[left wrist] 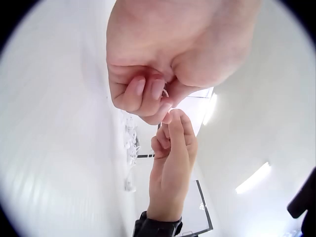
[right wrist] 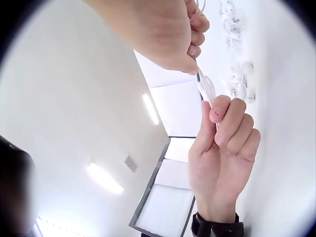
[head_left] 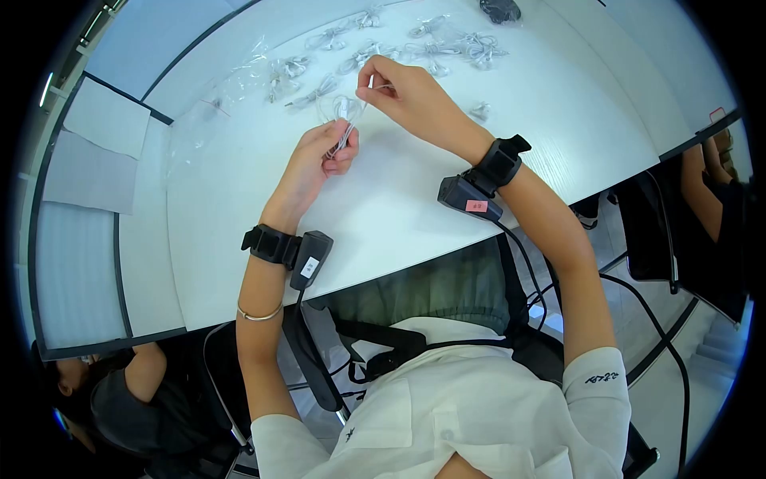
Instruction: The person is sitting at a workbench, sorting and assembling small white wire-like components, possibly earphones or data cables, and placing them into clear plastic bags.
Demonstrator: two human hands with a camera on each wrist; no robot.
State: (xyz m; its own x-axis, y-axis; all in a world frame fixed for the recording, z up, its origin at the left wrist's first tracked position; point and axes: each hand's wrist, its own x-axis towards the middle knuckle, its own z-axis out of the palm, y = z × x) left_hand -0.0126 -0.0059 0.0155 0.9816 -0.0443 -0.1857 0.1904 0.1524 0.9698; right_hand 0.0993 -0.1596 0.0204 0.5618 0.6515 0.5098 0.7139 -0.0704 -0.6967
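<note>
cable (head_left: pixel 345 107), white and gathered in loops, lies in the left hand (head_left: pixel 321 153) over the tabletop (head_left: pixel 391 219), its upper loops standing out past the thumb and index finger toward the far side. the left hand is closed around it, with the fingers curled in toward the palm and the thumb pressed against the loops.

the right hand (head_left: pixel 416 100) is just beside the upper end of the coil, a little farther out over the tabletop. its thumb and index finger are brought together on a thin strand of the same cable, so the coil sits between the two hands; the right wrist view shows white strands running from the right fingertips down to the left hand's grip. the remaining right fingers are bent.

beyond the hands, other coiled cables (head_left: pixel 363 56) are spread over the far part of the tabletop, and one small coil (head_left: pixel 479 110) lies apart from them, near the right forearm. a dark bundle (head_left: pixel 500 9) is at the far edge, and clear plastic (head_left: pixel 247 76) lies to the left. a black strap (head_left: pixel 271 245) crosses the left wrist, and a metal bracelet (head_left: pixel 260 315) circles the forearm.
</note>
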